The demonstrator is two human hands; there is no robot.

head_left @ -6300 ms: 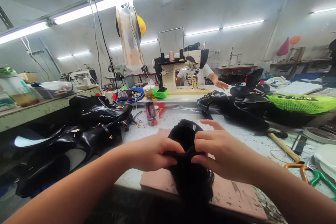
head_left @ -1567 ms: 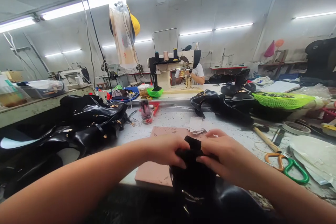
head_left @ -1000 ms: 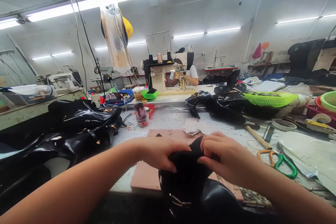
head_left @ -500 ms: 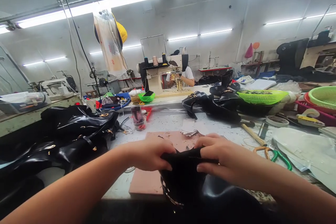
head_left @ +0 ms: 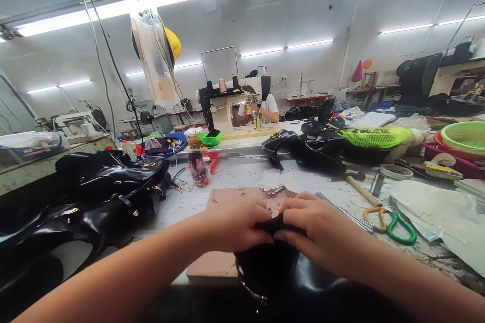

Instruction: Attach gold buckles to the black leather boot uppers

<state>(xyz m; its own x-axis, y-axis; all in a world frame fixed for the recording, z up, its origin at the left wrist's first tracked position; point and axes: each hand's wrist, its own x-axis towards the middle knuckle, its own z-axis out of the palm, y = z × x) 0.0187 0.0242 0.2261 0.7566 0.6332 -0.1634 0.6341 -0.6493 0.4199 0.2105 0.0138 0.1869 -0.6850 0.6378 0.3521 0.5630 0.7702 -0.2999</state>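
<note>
Two hands pinch the edge of a black leather piece at the front of a workbench

The left hand (head_left: 242, 224) and right hand (head_left: 316, 222) are close together, thumbs and fingers closed narrowly on the dark upper edge of the black leather piece (head_left: 269, 267), which stands partly over a pink board (head_left: 214, 265) at the bench's near edge, its lower part in shadow; scissors (head_left: 402, 230) with orange and green handles lie right of the right hand, near a wooden-handled hammer (head_left: 361, 190)
</note>
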